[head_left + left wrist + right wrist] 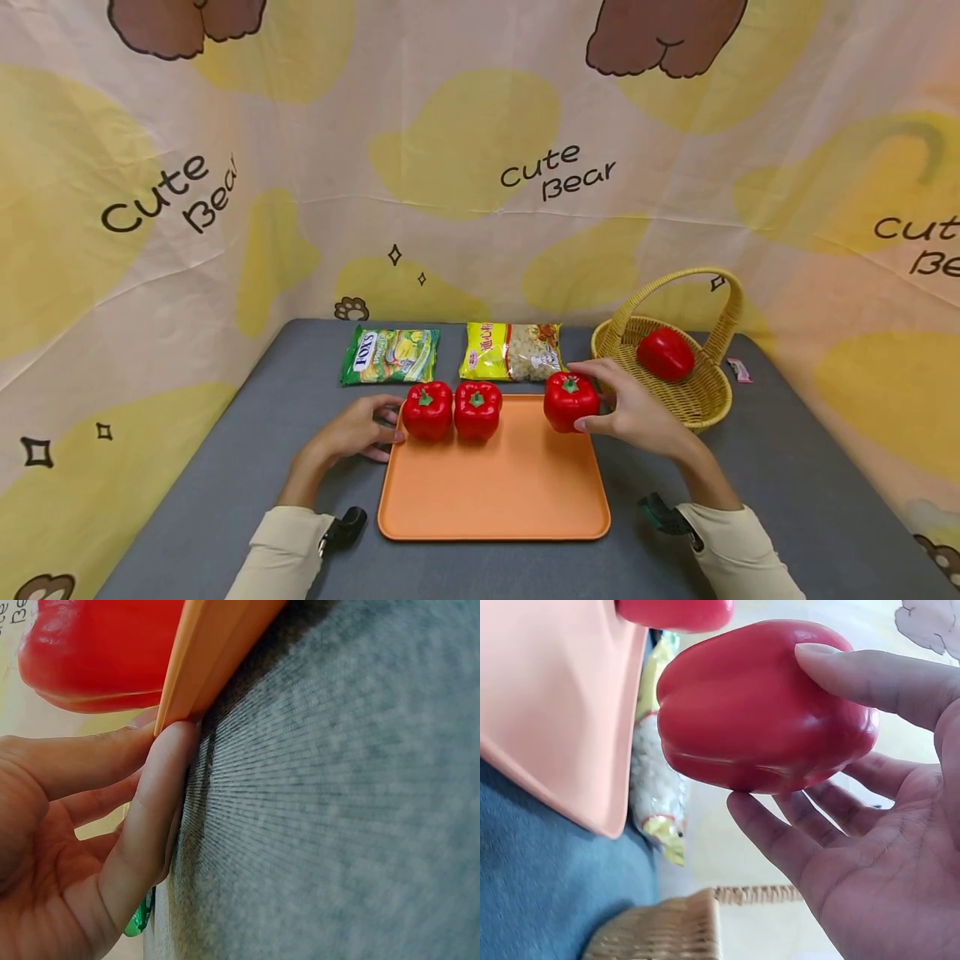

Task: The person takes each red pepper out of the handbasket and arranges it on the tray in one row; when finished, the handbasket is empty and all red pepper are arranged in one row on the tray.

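Observation:
My left hand [358, 431] pinches the left rim of the orange tray [495, 498]; the left wrist view has the thumb and a finger on the tray's edge [196, 664]. Two red bell peppers [427, 411] [477, 412] with green stems stand side by side at the tray's back left. Over the tray's back right corner, my right hand [637, 410] holds a third red bell pepper [572, 402] between thumb and fingers. In the right wrist view this bell pepper [757, 709] hangs clear of the tray's surface.
A yellow wicker basket [708, 398] with a tall handle stands behind my right hand, with another red bell pepper [665, 353] inside. Behind the tray lie a green candy bag [392, 356] and a yellow pasta bag [512, 352]. A small pink packet [739, 371] lies right of the basket.

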The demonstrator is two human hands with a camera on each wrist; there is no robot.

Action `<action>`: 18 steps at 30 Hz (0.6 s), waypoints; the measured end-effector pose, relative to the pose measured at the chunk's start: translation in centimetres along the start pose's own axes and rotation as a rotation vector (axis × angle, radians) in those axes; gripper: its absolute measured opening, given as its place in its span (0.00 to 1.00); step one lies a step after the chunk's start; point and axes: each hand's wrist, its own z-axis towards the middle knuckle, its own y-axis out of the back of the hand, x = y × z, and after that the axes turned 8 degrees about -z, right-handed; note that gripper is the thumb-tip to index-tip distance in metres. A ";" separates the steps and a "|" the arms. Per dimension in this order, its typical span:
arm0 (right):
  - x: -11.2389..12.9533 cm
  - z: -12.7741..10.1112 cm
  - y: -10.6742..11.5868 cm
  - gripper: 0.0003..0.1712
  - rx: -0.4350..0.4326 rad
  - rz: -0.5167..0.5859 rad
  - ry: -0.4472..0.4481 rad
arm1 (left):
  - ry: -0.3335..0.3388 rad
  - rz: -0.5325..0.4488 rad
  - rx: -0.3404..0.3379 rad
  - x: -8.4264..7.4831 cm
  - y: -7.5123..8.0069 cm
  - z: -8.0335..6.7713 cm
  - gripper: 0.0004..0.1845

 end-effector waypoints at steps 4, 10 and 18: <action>0.0 0.7 -0.9 0.43 0.014 0.006 -0.009 | 0.003 0.001 0.000 0.0 0.0 0.1 0.30; 0.1 1.4 -2.3 0.40 0.003 -0.051 0.018 | 0.010 0.010 -0.005 0.0 0.0 0.1 0.31; -0.3 2.1 -3.6 0.39 0.004 -0.025 0.053 | 0.004 0.013 -0.004 -0.2 0.0 0.0 0.30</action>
